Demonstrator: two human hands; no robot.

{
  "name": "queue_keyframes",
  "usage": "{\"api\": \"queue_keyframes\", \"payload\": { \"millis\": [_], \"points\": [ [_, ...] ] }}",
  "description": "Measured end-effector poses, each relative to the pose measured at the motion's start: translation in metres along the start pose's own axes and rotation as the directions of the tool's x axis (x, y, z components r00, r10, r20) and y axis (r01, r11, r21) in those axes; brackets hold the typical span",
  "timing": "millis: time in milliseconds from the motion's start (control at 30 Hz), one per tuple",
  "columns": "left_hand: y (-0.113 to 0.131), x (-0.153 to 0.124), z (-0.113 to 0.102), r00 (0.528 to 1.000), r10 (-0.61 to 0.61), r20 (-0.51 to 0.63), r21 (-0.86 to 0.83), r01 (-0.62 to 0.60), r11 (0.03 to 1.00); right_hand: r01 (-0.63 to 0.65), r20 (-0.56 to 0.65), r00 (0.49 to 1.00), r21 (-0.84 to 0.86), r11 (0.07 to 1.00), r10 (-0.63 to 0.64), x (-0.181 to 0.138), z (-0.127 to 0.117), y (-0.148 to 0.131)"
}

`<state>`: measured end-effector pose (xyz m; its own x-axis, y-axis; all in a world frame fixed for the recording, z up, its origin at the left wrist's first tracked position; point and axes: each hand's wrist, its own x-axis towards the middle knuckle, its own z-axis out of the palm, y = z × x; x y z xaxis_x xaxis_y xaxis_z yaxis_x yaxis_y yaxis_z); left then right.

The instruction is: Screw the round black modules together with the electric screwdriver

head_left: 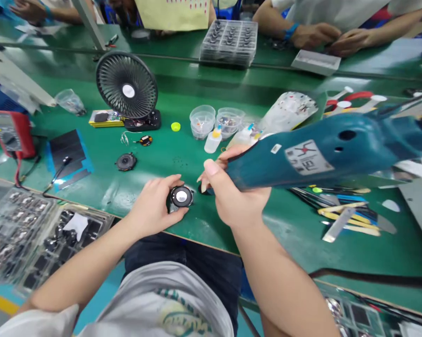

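Left grip pinching watch; right grip wrapped round blue tool. Disc loose, watch's ten o'clock. Looks midway.

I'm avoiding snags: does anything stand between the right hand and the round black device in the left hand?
Only a small dark piece, by the right hand; green tabletop shows between it and the round black device.

A fan stands between a red multimeter and tubs of, seemingly, small parts.
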<state>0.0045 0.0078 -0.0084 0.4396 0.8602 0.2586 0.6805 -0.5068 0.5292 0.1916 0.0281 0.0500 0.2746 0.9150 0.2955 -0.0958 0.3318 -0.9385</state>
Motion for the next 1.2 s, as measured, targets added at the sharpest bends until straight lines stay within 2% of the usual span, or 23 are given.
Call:
{"api": "queue_keyframes", "payload": {
  "millis": [533, 933, 1200],
  "points": [
    [-0.001, 0.001, 0.002, 1.000, -0.017, 0.024, -0.062, 0.019, 0.998, -0.003, 0.055, 0.999, 0.036, 0.999, 0.001, -0.003, 0.007, 0.008],
    [-0.003, 0.001, 0.003, 0.999, -0.018, 0.027, -0.054, 0.019, 0.998, 0.025, 0.031, 0.999, -0.155, 0.988, -0.020, -0.007, 0.000, 0.018],
    [-0.002, 0.001, 0.004, 1.000, -0.009, -0.023, -0.026, 0.008, 1.000, 0.022, -0.033, 0.999, 0.021, 1.000, -0.021, 0.003, 0.003, 0.008]
  ]
}}
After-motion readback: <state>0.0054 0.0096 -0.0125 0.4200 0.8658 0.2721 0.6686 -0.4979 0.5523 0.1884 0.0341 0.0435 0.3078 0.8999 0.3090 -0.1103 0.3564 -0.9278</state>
